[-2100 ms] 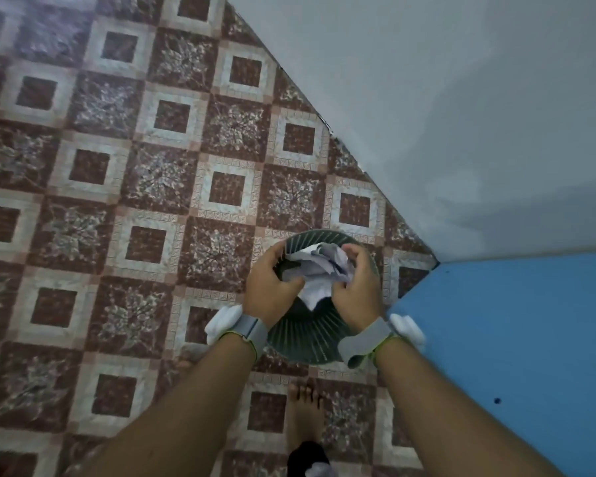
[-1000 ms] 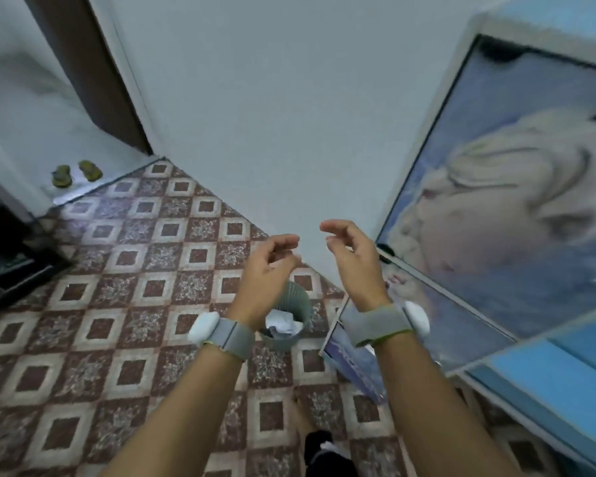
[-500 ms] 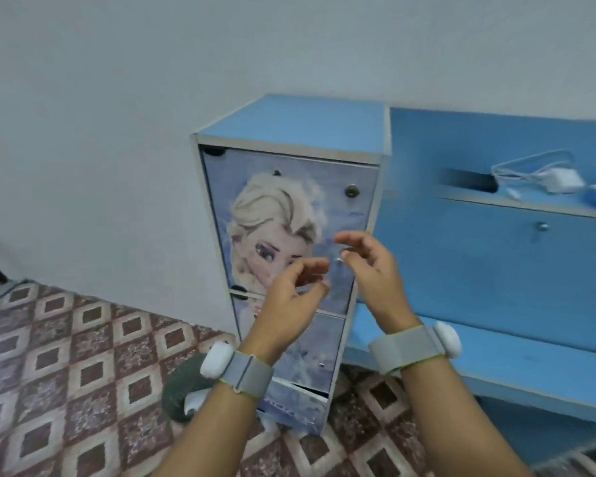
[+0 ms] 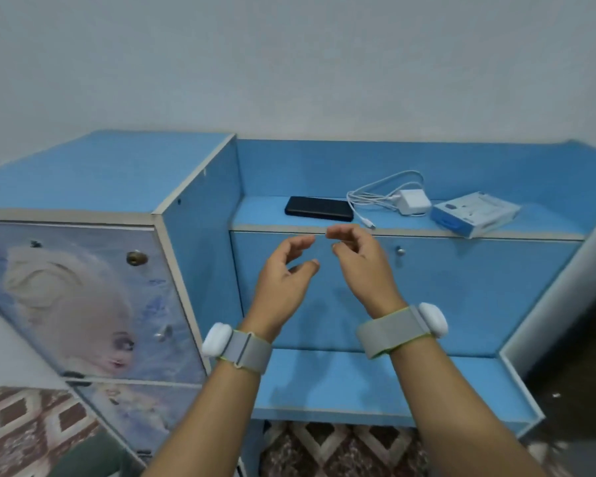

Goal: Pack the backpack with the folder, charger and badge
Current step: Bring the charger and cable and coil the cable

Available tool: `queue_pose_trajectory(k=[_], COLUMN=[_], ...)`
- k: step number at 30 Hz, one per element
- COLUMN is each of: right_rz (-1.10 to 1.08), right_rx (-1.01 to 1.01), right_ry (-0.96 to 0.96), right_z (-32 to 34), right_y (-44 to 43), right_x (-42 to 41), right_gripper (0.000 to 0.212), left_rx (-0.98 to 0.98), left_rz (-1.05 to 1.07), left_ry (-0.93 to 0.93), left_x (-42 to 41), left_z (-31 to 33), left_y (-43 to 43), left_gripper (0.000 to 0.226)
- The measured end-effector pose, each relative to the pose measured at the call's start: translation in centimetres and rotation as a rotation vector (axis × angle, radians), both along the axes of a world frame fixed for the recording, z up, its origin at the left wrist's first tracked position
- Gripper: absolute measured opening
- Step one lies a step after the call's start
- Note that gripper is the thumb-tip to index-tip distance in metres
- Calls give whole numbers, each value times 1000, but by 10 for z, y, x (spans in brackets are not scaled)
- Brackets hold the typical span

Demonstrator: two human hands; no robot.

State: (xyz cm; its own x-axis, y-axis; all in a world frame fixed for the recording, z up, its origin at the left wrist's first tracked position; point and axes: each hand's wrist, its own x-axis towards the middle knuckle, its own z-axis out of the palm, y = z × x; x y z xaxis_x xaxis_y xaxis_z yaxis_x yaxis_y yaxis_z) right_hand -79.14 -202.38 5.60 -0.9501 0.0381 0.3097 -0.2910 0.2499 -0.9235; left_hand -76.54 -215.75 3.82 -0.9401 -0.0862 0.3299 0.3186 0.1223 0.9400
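A white charger (image 4: 413, 200) with its coiled white cable (image 4: 372, 196) lies on the upper blue shelf (image 4: 537, 223), to the right of a black phone-like slab (image 4: 319, 208). My left hand (image 4: 284, 270) and my right hand (image 4: 360, 261) are raised side by side in front of the shelf's edge, below the charger. Both hold nothing, fingers loosely curled and apart. No backpack, folder or badge is in view.
A blue and white box (image 4: 473, 213) rests at the shelf's right end. A blue cabinet (image 4: 111, 173) with a pictured door stands at left. A lower blue ledge (image 4: 341, 387) runs beneath my wrists. A green bin (image 4: 83, 457) sits on patterned floor tiles at bottom left.
My hands let go of the crumpled paper in the green bin and rose empty. The view swung up from the floor to the blue shelf with the charger.
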Motion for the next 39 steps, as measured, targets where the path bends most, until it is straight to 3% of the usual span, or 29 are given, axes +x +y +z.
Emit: queue_pose_trajectory(k=[3,7,13,15,18,23,28,32,39], right_rz=[-25,-37,-270,-294,-265,-229,-200,-201,-226], right_rx=[77,341,818,861,810,638,412,252,203], right_ry=[-13,-74,-87,-57,-29,-21,-55,72,173], right_z=[7,13,23,23,19,7,10,26,61], right_y=[11,15,18,19,20,19,21,22,79], right_x=[-34,-83,-130,-134,-149,-156,-152,-141,-126], right_gripper=[29,35,33,31,33,30,16,12,19], left_rx=[-22,-120,-461,-664,-891,-935,-722,-572,-476], left_rz=[28,86,183,188,119,117,224,302,355], left_ry=[13,34,-11,-95,-192,-191,-146,-70,15], left_x=[-39,-91,-158,-166,-184,-190,-179,-161,-141], left_z=[6,18,28,33,37,36,36,49,73], left_y=[9,8,2,0,-1,-3,-3,7,74], left_gripper=[33,30,39,54,79,83,87,80,81])
